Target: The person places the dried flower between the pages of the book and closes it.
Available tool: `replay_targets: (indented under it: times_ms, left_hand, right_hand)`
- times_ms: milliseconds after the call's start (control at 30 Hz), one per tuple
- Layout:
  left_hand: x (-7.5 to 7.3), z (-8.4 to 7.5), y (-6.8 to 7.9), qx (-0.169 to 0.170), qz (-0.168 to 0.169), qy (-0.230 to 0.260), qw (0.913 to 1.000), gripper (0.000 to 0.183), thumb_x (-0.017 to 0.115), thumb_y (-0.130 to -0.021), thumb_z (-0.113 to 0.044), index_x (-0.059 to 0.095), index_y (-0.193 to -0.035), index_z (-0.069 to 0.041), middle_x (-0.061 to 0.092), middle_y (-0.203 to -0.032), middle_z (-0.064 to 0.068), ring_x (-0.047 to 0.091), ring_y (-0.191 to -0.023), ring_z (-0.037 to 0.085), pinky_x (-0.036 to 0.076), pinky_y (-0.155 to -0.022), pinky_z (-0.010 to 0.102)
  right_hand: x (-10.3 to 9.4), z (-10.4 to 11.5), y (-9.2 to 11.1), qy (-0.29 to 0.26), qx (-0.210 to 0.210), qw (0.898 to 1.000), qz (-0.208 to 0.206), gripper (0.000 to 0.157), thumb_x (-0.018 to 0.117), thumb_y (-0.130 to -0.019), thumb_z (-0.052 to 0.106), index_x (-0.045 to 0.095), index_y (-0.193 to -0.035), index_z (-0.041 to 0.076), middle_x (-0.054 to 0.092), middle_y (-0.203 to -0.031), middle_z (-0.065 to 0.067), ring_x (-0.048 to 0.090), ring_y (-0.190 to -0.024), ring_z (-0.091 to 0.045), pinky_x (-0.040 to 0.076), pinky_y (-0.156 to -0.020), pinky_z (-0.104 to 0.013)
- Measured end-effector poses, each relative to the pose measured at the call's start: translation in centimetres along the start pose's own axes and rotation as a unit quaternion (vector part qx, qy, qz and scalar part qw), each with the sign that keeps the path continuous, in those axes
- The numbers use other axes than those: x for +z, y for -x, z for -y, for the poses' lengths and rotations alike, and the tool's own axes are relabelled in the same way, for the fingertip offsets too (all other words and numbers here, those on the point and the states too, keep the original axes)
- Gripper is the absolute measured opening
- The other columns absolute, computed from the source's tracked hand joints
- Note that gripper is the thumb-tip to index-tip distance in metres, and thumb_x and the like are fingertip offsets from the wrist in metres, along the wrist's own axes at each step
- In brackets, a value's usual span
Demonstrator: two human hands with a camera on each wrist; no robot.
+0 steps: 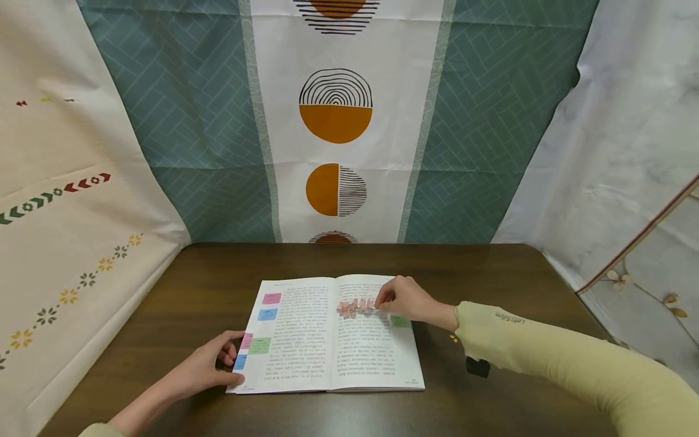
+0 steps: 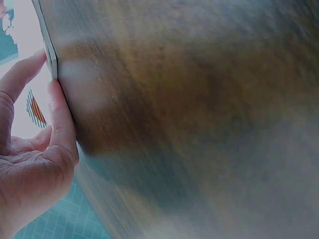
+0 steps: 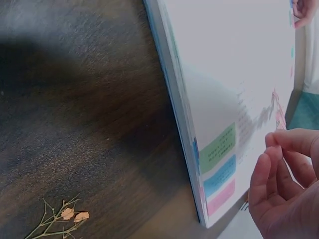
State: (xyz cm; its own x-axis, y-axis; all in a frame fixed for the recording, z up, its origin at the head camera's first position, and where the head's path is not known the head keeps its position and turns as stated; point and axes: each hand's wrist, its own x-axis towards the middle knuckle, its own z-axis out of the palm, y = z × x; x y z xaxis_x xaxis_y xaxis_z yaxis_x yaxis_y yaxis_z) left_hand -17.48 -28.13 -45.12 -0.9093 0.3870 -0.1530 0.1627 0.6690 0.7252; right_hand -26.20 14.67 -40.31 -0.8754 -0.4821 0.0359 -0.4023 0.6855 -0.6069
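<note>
An open book [image 1: 300,358] lies on the brown table, with printed text and colored blocks on its pages. At its lower left edge, my left hand [image 1: 204,366] holds the book, thumb on the page corner and other fingers curled by the side edge. In the left wrist view, fingertips of that hand [image 2: 37,139] meet the book's edge. Over the right page, my right hand [image 1: 412,300] pinches one end of a pink flower-shaped bookmark [image 1: 354,308], which extends leftward across the text. The right wrist view shows its thumb and forefinger together, pink petals [image 3: 279,109] just beyond them.
On the table [image 1: 218,273], right of the book, lies a dried sprig with small yellow-orange flowers [image 3: 75,215]. A small black object [image 1: 477,367] sits under the right forearm. A patterned curtain [image 1: 338,182] hangs behind the table, with fabric along both sides.
</note>
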Motion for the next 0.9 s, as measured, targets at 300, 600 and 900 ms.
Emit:
replay_targets:
  times_ms: [300, 600, 900]
  left_hand:
    - [0.13, 0.13, 0.08, 0.008, 0.000, 0.007, 0.9999, 0.083, 0.084, -0.076, -0.023, 0.040, -0.140, 0.006, 0.051, -0.095, 0.006, 0.048, -0.082, 0.002, 0.040, -0.070, 0.020]
    - [0.06, 0.10, -0.05, 0.000, -0.005, -0.006, 1.0000, 0.082, 0.084, -0.076, -0.022, 0.041, -0.140, 0.005, 0.051, -0.095, 0.005, 0.047, -0.082, 0.002, 0.040, -0.070, 0.020]
    - [0.02, 0.07, -0.01, 0.006, -0.004, 0.001, 1.0000, 0.083, 0.084, -0.076, -0.022, 0.040, -0.141, 0.005, 0.051, -0.095, 0.006, 0.048, -0.082, 0.003, 0.040, -0.070, 0.020]
  right_hand:
    - [0.47, -0.03, 0.32, 0.008, -0.011, 1.000, 0.011, 0.006, 0.074, -0.085, 0.005, 0.077, -0.082, 0.008, 0.074, -0.082, 0.000, 0.056, -0.067, -0.007, 0.048, -0.064, -0.022]
    - [0.31, -0.08, 0.58, -0.004, -0.016, 1.000, 0.020, 0.005, 0.074, -0.085, 0.005, 0.077, -0.081, 0.006, 0.074, -0.082, -0.001, 0.059, -0.066, -0.006, 0.050, -0.065, -0.021]
    - [0.44, 0.30, 0.85, -0.010, -0.016, 0.999, 0.030, 0.006, 0.076, -0.084, 0.008, 0.076, -0.083, 0.003, 0.073, -0.080, -0.001, 0.058, -0.066, -0.005, 0.049, -0.063, -0.021]
